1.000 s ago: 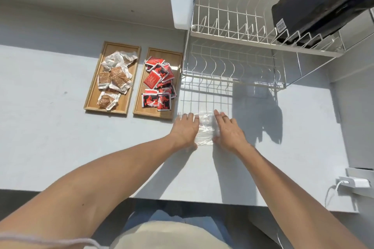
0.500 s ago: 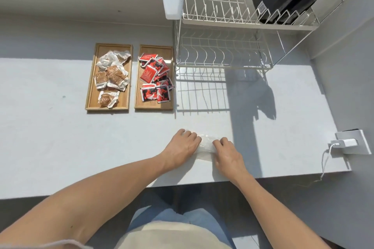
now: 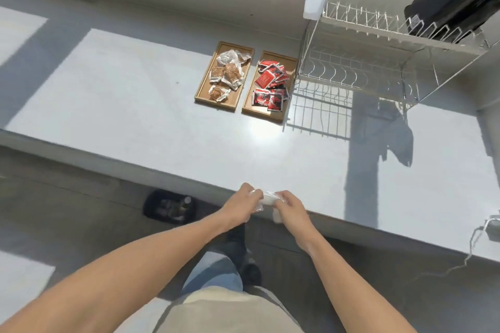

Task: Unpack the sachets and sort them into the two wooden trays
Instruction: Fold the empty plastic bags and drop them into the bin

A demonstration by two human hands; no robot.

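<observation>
Two wooden trays lie side by side at the back of the white counter. The left tray [image 3: 202,89] holds several brown sachets [image 3: 226,75] with white wrappers. Red and black sachets [image 3: 270,83] fill the right tray [image 3: 289,62]. At the counter's front edge my left hand [image 3: 243,204] and my right hand [image 3: 290,208] both grip a crumpled clear plastic bag [image 3: 267,197], held between them just off the edge.
A white wire dish rack [image 3: 359,62] stands right of the trays, with a dark item [image 3: 457,0] on its top shelf. A white charger and cable [image 3: 489,227] sit at the counter's right end. Below the counter on the floor is a dark basket [image 3: 170,205].
Both hands have pulled the plastic bag from the middle of the counter back to its front edge and bunched it up. The view has shifted back and to the left.
</observation>
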